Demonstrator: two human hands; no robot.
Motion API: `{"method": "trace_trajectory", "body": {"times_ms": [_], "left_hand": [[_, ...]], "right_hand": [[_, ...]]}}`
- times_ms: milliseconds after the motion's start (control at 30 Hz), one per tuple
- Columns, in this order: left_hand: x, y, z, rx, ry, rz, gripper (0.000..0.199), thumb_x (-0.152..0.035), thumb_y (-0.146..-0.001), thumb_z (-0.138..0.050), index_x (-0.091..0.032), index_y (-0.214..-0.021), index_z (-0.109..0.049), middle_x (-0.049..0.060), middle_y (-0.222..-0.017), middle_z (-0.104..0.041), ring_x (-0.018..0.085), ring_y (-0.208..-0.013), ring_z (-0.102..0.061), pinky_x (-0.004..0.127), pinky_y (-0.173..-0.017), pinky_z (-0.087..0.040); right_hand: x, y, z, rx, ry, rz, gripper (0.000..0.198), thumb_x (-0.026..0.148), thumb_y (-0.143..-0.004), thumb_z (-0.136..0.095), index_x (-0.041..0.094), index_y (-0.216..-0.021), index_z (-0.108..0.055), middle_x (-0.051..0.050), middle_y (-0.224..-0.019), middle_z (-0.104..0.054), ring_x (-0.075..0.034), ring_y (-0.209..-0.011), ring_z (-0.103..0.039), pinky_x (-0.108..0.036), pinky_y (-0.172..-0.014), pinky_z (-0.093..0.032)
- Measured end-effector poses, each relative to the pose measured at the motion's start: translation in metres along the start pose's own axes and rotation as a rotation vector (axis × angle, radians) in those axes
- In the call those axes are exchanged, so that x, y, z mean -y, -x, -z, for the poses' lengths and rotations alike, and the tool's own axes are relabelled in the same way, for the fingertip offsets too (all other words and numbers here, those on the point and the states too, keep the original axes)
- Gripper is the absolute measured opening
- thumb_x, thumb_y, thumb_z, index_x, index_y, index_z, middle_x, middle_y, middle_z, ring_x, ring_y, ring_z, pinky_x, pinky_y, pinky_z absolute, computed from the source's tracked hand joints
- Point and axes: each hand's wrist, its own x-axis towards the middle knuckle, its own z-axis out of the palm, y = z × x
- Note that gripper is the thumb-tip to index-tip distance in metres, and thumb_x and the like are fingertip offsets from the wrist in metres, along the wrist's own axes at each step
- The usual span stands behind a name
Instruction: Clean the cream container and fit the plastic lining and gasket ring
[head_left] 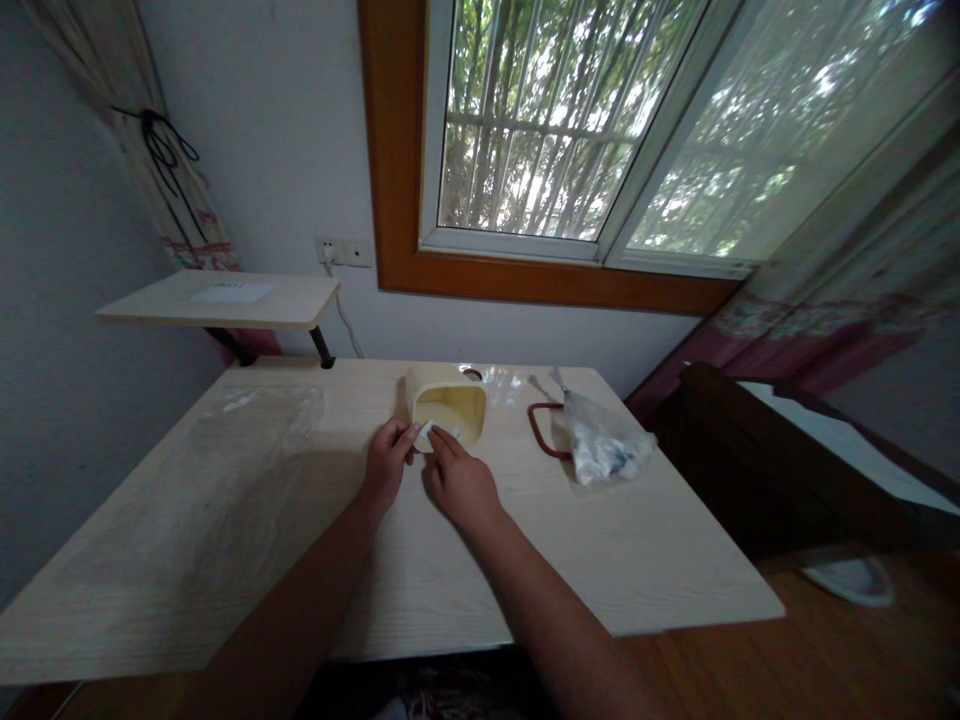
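A cream plastic container (415,385) lies on the table with its hollow opening toward me. My left hand (388,462) is closed at the lower left of its rim, thumb on top and fingers curled underneath. At the same corner is a small white piece (426,430), perhaps paper or cloth. My right hand (463,488) presses on this piece with its front fingers held together, partly hiding it. Both hands are close to each other at the container's near edge.
To the right lie a clear plastic bag (607,445) with contents and a brown handle-shaped loop (534,430). A clear plastic sheet (262,440) covers the table's (600,570) left part. A raised shelf (165,300) stands at the back left, below a socket (343,251).
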Motion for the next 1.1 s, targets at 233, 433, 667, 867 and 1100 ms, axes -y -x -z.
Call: {"method": "trace_trajectory", "body": {"times_ms": [233,433,667,867,1100], "left_hand": [[-0.002,0.0,0.0,-0.008,0.003,0.011,0.035,-0.048,-0.084,-0.068,-0.021,-0.068,-0.053,-0.005,-0.053,-0.051,0.011,-0.05,-0.046,0.023,-0.051,-0.037],[0.003,0.0,0.0,0.005,0.031,0.006,0.034,-0.048,-0.085,-0.067,-0.02,-0.07,-0.054,-0.005,-0.054,-0.05,0.01,-0.05,-0.045,0.023,-0.051,-0.037],[0.002,0.0,0.0,-0.007,0.036,0.003,0.035,-0.048,-0.086,-0.067,-0.02,-0.069,-0.053,-0.004,-0.055,-0.052,0.01,-0.05,-0.046,0.023,-0.05,-0.037],[0.003,-0.002,-0.001,-0.037,0.04,0.029,0.037,-0.051,-0.082,-0.069,-0.02,-0.067,-0.054,-0.004,-0.054,-0.053,0.01,-0.048,-0.046,0.023,-0.048,-0.036],[0.005,-0.003,0.0,-0.013,0.039,0.033,0.037,-0.049,-0.084,-0.068,-0.02,-0.068,-0.053,-0.004,-0.054,-0.053,0.009,-0.048,-0.045,0.022,-0.047,-0.035]], "right_hand": [[0.005,0.002,0.0,0.002,-0.077,0.058,0.062,0.024,-0.092,-0.046,0.025,-0.154,-0.04,-0.004,-0.16,-0.041,-0.02,-0.122,-0.064,-0.034,-0.1,-0.054],[0.001,0.002,-0.001,0.003,-0.069,0.077,0.063,0.023,-0.092,-0.047,0.026,-0.155,-0.039,-0.003,-0.161,-0.04,-0.02,-0.124,-0.062,-0.034,-0.102,-0.054],[-0.006,0.002,0.001,-0.013,-0.051,0.062,0.061,0.022,-0.092,-0.046,0.026,-0.153,-0.042,-0.002,-0.16,-0.042,-0.02,-0.122,-0.063,-0.034,-0.102,-0.053],[-0.016,0.001,0.005,-0.018,0.037,-0.012,0.061,0.023,-0.091,-0.045,0.024,-0.152,-0.042,-0.004,-0.16,-0.042,-0.021,-0.113,-0.068,-0.035,-0.092,-0.058],[-0.017,-0.001,0.008,-0.01,0.126,-0.107,0.063,0.025,-0.09,-0.044,0.024,-0.153,-0.04,-0.004,-0.161,-0.04,-0.022,-0.102,-0.071,-0.037,-0.085,-0.06]]}}
